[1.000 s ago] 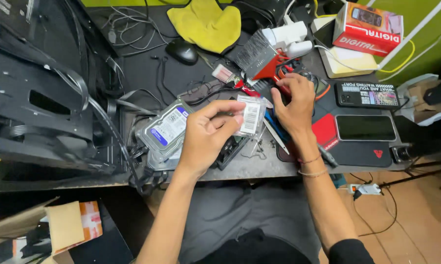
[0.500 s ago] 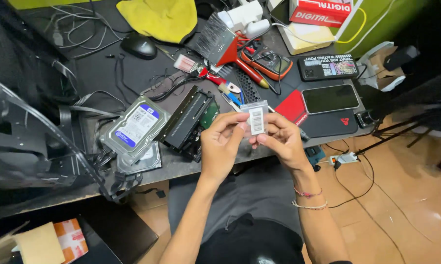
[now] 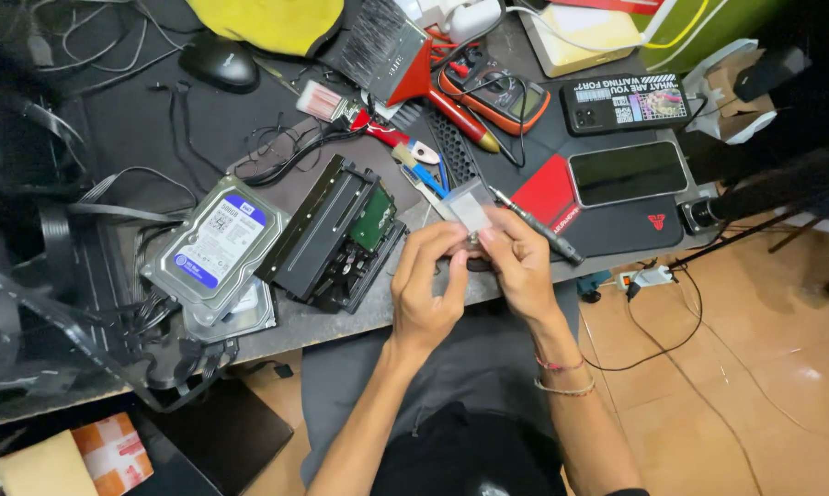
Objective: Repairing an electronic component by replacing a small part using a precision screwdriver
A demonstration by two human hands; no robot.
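Both of my hands hold a small clear plastic bag point(image 3: 470, 208) at the near edge of the dark workbench point(image 3: 185, 129). My left hand point(image 3: 425, 287) pinches its lower left side. My right hand point(image 3: 517, 261) pinches its lower right side, fingertips touching those of the left. What the bag contains cannot be made out. A slim dark screwdriver point(image 3: 536, 228) lies on the bench just right of my right hand.
A black drive bay with a green circuit board point(image 3: 336, 234) lies left of my hands. Two stacked hard drives point(image 3: 214, 246) sit further left. Behind are a wide brush point(image 3: 387, 50), a multimeter point(image 3: 495, 94), two phones point(image 3: 628, 171), a mouse point(image 3: 218, 61) and tangled cables.
My right hand came off the bench and joined the left on the bag. Both hands drew it toward me to the bench's near edge. The bag has turned, hiding its white label.
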